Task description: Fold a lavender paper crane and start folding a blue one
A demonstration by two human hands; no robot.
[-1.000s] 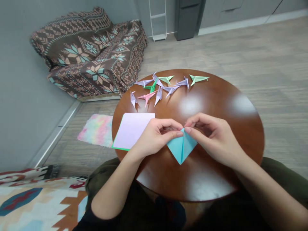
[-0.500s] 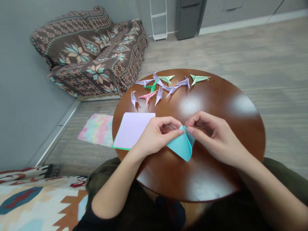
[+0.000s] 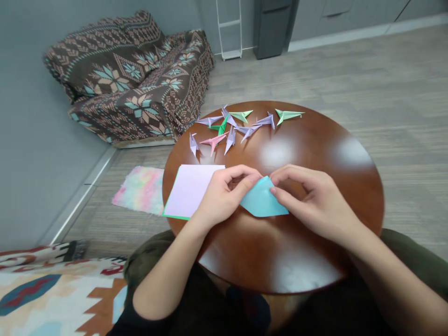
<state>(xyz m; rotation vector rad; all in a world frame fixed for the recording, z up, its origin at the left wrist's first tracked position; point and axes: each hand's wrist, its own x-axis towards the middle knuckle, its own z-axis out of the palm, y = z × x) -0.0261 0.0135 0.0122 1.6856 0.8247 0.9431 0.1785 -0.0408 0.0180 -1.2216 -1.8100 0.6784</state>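
A light-blue sheet of origami paper, partly folded, is held above the round table between both hands. My left hand pinches its upper left edge, thumb in front and fingers curled behind. On the other side, my right hand grips the upper right edge between thumb and forefinger. The fingertips behind the paper are partly hidden. Beside my left wrist lies a stack of square paper, lilac on top with a green edge showing underneath.
Several folded paper birds, among them a pink one and a light-green one, lie along the far side of the brown table. A sofa with a patterned cover stands beyond, and a fluffy rug lies on the floor.
The blue paper has gone from a pointed shape with an open fold at the bottom to a flatter, wider one. Both hands stay close to where they were.
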